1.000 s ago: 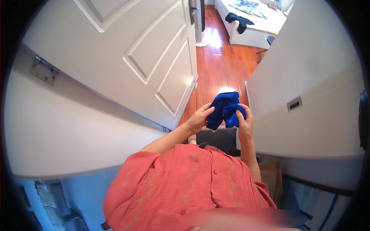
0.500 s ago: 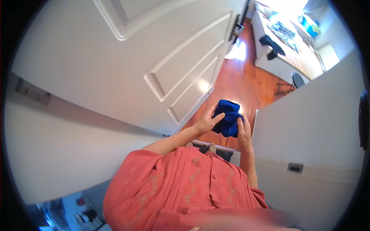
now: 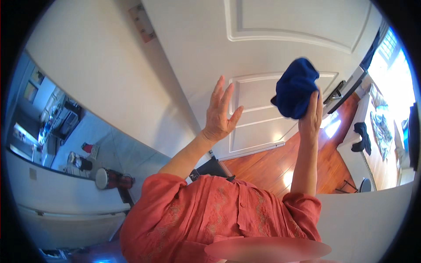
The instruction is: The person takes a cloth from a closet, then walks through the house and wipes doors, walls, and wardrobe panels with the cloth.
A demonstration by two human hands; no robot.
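Note:
My right hand (image 3: pixel 310 117) is raised in front of the white door (image 3: pixel 263 57) and grips a soft, dark blue cloth cap (image 3: pixel 296 89) by its right side. The cap has a rounded, bulging shape, and a small dark corner sticks out at its lower left. Part of its right edge is covered by my fingers. To the left, my left hand (image 3: pixel 220 115) is lifted with its fingers spread and nothing in them. It is apart from the cap, with the door panel behind it.
The door handle (image 3: pixel 337 93) is beyond my right hand. At the right, a bed (image 3: pixel 386 144) with dark clothing (image 3: pixel 361 138) on its edge stands on the reddish wood floor (image 3: pixel 263 168). A red drum (image 3: pixel 115 179) and a cluttered room lie at the left.
My left hand has let go of the cap and opened. My right hand has raised the cap up in front of the door. The view has turned left, bringing the left room into sight.

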